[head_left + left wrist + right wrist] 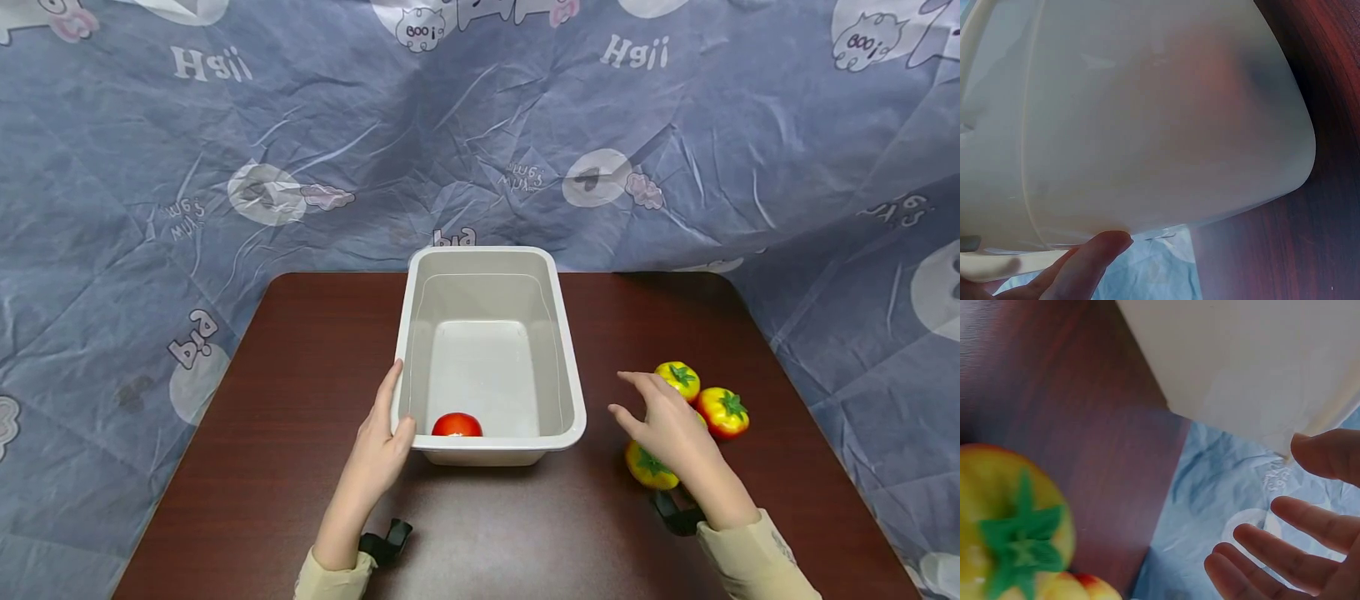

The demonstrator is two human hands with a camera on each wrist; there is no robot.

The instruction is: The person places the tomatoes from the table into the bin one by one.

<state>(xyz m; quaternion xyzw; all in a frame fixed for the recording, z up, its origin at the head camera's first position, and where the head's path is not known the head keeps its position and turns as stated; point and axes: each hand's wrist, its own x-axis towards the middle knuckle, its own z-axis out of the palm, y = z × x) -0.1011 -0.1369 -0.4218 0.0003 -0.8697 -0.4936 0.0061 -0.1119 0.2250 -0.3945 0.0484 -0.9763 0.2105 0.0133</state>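
Yellow-red tomatoes [724, 411] lay just beside your spread right hand [669, 427], well apart from your left hand [380, 447], which gripped the plastic bin [517, 443].

The left hand [380, 448] grips, while the right hand [670, 423] hovers with thumb and fingers parted.

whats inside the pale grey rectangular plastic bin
The pale grey rectangular plastic bin holds one glossy, rounded red object at its near end. The near rim covers the object's lower part; whatever else may lie low against that near wall cannot be seen.
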